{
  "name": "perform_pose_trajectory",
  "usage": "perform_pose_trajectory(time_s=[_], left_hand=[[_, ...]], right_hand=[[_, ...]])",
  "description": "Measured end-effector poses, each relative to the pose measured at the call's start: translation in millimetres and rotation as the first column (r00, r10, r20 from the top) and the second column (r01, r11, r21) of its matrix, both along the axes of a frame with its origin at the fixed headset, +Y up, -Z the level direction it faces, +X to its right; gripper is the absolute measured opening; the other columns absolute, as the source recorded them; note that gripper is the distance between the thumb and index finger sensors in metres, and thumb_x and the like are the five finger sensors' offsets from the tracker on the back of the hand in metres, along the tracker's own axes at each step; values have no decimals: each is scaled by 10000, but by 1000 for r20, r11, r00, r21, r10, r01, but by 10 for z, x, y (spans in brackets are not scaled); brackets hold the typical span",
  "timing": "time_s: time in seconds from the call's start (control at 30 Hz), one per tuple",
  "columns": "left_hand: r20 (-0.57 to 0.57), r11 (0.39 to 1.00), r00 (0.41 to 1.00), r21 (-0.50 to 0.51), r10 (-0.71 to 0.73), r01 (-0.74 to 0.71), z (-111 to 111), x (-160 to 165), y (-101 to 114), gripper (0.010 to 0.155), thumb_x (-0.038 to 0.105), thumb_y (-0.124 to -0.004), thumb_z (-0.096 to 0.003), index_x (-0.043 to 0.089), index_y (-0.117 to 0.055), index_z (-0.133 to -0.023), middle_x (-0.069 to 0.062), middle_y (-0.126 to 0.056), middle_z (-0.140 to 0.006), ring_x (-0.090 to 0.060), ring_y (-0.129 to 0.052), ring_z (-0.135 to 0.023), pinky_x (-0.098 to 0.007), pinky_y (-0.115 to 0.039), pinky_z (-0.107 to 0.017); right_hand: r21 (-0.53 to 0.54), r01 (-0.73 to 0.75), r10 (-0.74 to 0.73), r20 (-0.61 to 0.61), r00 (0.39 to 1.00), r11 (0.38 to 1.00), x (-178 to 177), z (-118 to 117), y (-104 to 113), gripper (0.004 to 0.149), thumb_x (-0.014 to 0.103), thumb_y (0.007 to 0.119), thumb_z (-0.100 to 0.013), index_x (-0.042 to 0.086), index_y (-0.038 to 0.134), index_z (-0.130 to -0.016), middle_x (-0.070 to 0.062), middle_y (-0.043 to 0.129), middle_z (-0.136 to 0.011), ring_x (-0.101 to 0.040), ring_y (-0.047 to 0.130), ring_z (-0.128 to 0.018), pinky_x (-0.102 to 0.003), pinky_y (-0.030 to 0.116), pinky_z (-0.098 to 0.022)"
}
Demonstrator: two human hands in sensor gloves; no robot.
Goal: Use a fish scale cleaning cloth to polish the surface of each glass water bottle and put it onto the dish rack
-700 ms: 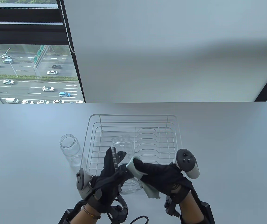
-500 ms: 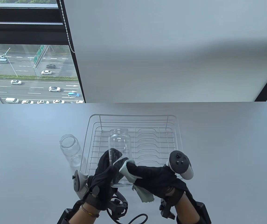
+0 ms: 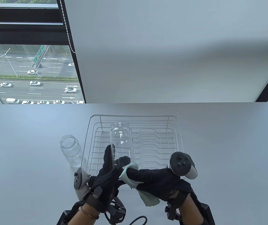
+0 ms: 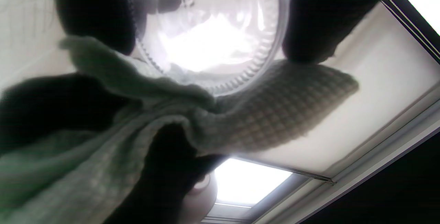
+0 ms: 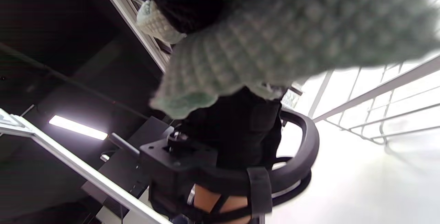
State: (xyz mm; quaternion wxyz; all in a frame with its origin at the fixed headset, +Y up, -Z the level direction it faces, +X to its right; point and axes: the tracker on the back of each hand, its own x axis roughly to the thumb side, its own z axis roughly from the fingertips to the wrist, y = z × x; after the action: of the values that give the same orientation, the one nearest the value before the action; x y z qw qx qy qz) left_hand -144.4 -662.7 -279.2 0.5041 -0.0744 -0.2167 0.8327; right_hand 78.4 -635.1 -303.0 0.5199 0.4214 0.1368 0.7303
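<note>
Glass bottle (image 3: 121,138), held above dish rack (image 3: 134,143): left hand (image 3: 108,173) grips base; right hand (image 3: 152,180) clamps green cloth (image 3: 148,199) to it; second bottle (image 3: 70,150) stands beside rack

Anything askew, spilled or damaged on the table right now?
Nothing stands out. The left hand holds one glass bottle over the dish rack while the right hand presses the cleaning cloth to it. The second bottle stands upright left of the rack. No cracks or spills are visible.
</note>
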Motion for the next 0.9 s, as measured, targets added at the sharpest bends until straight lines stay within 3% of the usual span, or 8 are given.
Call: perform_pose_trajectory(time_s=[0.1,0.23,0.37,0.43,0.57,0.63,0.77,0.9], left_hand=[[118,988,982,45,-150,146,-40,-23,35,1032,517,-936,-487,323,-140,-1114,-316,-402,-1072,-588,-733,-796,-618,-812,-549],[260,953,919,21,-297,302,-48,-8,-45,1069,430,-1010,-464,379,-164,-1115,-361,-373,-1044,-622,-682,-803,-703,-839,-464],[18,864,866,85,-499,496,-62,-164,59,1013,413,-1047,-427,356,-322,-1133,-368,-487,-1014,-631,-743,-752,-706,-832,-460],[-212,793,796,118,-568,597,-9,-284,200,948,424,-1052,-414,324,-448,-1138,-357,-561,-996,-625,-771,-732,-702,-837,-454],[-684,583,514,158,-517,797,118,-450,486,832,415,-1032,-427,233,-591,-1109,-326,-561,-1020,-612,-703,-773,-683,-824,-495],[-769,551,437,134,-467,824,101,-493,511,793,409,-1011,-438,230,-607,-1096,-297,-534,-1050,-597,-660,-815,-677,-802,-537],[-756,626,497,151,-425,765,-81,-544,471,710,396,-984,-468,227,-646,-1069,-259,-432,-1075,-604,-603,-846,-684,-750,-586],[-771,542,431,133,-470,830,-310,-490,430,719,391,-978,-469,228,-624,-1072,-255,-461,-1085,-614,-613,-837,-699,-740,-589]], right_hand=[[1,18,-18,94,995,1000,127,-46,-18,560,341,746,-577,563,504,-1030,-163,839,-781,-300,938,-552,-453,838,-413],[134,82,-133,432,892,988,384,-77,-38,557,348,735,-565,553,516,-1034,-144,851,-776,-292,947,-546,-450,846,-408],[101,104,-136,399,907,989,405,-92,-35,564,334,743,-572,541,500,-1037,-154,842,-797,-303,943,-554,-459,843,-413],[100,125,-155,395,905,987,423,-83,-16,565,336,739,-577,528,491,-1046,-150,836,-804,-303,939,-560,-458,840,-419],[127,79,-128,449,884,989,491,-79,-20,566,337,739,-576,502,491,-1058,-155,837,-804,-305,941,-559,-460,842,-417],[140,48,-109,473,874,989,526,-86,-17,566,335,741,-574,493,497,-1060,-160,840,-803,-310,943,-558,-465,843,-415],[151,9,-85,502,861,988,564,-87,-9,561,331,743,-572,484,512,-1061,-166,843,-799,-315,946,-553,-468,844,-411],[142,-45,-38,537,843,989,616,-120,-36,559,333,742,-573,478,516,-1064,-167,845,-800,-314,948,-552,-466,847,-410]])
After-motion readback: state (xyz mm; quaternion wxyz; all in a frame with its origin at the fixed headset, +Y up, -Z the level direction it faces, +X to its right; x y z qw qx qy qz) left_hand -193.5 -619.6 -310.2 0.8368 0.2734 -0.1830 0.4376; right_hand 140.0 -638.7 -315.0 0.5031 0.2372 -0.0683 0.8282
